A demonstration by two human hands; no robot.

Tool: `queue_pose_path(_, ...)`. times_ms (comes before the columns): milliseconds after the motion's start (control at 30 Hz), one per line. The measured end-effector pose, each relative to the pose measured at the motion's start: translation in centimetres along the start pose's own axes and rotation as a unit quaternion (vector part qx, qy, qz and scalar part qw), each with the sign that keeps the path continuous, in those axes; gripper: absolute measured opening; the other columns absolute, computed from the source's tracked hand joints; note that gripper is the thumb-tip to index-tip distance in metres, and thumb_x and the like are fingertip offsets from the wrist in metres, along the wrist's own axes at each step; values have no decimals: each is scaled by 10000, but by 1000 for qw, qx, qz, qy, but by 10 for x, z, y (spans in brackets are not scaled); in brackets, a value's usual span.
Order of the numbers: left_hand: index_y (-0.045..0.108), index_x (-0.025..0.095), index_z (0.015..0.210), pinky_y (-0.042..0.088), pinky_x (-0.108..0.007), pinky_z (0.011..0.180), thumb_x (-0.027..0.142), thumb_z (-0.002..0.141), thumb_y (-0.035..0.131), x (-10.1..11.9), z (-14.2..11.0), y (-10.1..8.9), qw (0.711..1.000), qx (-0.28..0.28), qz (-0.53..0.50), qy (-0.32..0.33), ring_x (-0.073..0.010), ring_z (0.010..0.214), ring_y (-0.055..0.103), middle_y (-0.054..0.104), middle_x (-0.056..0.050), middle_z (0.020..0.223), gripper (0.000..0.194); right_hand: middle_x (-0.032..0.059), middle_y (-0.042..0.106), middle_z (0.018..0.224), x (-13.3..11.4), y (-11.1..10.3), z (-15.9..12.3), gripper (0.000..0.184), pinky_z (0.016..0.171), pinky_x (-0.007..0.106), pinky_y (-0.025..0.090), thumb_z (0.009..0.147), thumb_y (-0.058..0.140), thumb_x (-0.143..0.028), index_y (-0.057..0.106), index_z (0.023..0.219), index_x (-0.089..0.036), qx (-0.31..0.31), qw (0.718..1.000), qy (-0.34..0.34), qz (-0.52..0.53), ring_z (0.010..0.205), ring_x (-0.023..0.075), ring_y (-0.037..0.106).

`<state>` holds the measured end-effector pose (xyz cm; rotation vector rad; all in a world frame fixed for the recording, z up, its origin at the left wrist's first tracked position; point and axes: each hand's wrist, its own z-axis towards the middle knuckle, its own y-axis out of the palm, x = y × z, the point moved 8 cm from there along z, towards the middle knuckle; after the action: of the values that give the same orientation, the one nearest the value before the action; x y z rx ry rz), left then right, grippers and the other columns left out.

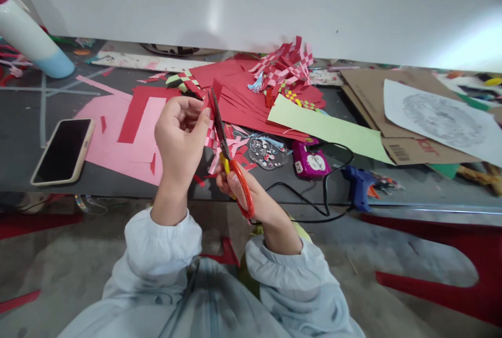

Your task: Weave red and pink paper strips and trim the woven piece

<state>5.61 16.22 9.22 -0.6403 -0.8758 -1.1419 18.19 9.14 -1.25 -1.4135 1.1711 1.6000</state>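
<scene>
Gripping the scissors (224, 147) by their handles, the right hand (259, 194) hangs just over the front edge of the bench (19, 129), fingers curled around the loops and the thumb lying along them. The blades point away toward the back edge and look nearly together. The left hand (178, 129) is beside their tips, thumb and forefinger meeting in what looks like a pinch on a narrow red piece (207, 100); its far end is hard to tell from the red sheets (243, 113) lying behind.

That piece should be very light and soft, quick to bend, crease or tear, so a fingertip hold close to the cut, yet clear of the blades, would steady it best. The scissors should feel stiff and fairly light, with smooth loops that offer the only safe place to take hold.

Near the middle of the front edge, a clear shallow dish (283, 160) contains small beads (266, 151), some pale, some red or dark; being loose, they would probably scatter if knocked. Toward the back left corner a white and blue bottle (47, 48) stands tilted in view, its contents hidden. A purple box (309, 163) sits just right of the dish; its inside cannot be seen.
</scene>
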Motion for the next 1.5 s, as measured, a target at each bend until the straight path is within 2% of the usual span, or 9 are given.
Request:
queue_pose_path(100, 608, 200, 771, 486, -153, 536, 48, 760, 682, 0, 0, 0, 1000, -3, -1, 0, -56, 577, 591, 647, 51, 679, 169, -39, 399, 738, 1, 4, 0, 415, 553, 272, 305, 938, 450, -624, 494, 1088, -240, -21, 999, 8, 31, 612, 102, 333)
queue_pose_path(367, 588, 205, 780, 470, -168, 517, 99, 765, 682, -1, 2, -1, 1000, -16, 22, 4, -60, 569, 588, 638, 49, 684, 143, -41, 406, 723, -4, 3, 1, 398, 562, 281, 297, 928, 490, -609, 515, 1043, -228, -14, 999, -5, 32, 614, 104, 329)
queue_pose_path(700, 587, 201, 761, 460, -159, 496, 50, 747, 667, -3, 5, -1, 999, -31, 25, 0, -52, 539, 576, 622, 56, 659, 172, -39, 406, 721, -3, 4, 0, 364, 569, 291, 290, 946, 484, -581, 514, 1028, -227, -21, 1000, 3, 22, 618, 105, 317)
queue_pose_path(933, 583, 203, 763, 470, -166, 503, 52, 756, 663, -2, 5, -1, 999, -32, 19, -4, -59, 551, 592, 638, 50, 669, 171, -38, 416, 737, 2, 4, 1, 378, 590, 276, 325, 953, 475, -579, 499, 1058, -217, -21, 999, 2, 27, 636, 98, 353)
queue_pose_path(1200, 573, 214, 767, 483, -194, 533, 117, 773, 696, -3, 4, 0, 999, -35, 35, -14, -75, 578, 602, 635, 45, 684, 157, -42, 406, 720, 3, 4, 1, 361, 570, 265, 318, 961, 450, -581, 480, 1005, -224, -16, 1000, 2, 11, 613, 97, 347)
queue_pose_path(1500, 582, 217, 774, 490, -194, 539, 117, 766, 689, -4, 3, -1, 999, -35, 29, -15, -78, 581, 603, 647, 42, 694, 147, -42, 406, 706, -2, 4, 0, 365, 532, 249, 312, 972, 420, -578, 477, 967, -217, -12, 1000, -1, -23, 579, 89, 331)
